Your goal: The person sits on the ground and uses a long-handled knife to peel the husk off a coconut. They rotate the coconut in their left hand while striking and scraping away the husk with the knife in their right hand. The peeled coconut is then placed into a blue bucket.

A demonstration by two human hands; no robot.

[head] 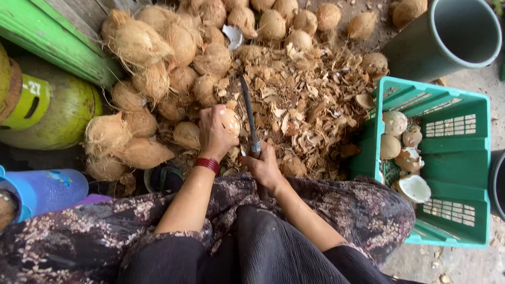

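1. The left hand wraps around a partly peeled coconut, held over the husk chips on the ground.
2. The right hand is clenched on the handle of one long knife.
3. The coconut likely handles as hard, round and fairly heavy; grip it across its widest part.
4. Count: one green crate holding about five peeled coconuts; the husked pile exceeds twenty.

The person's arms are bare, with no sleeves in view. The left hand has a dark red band around its wrist; the right hand wears nothing. A dark brown floral-patterned cloth drapes over the lap, above plain black fabric covering the legs.
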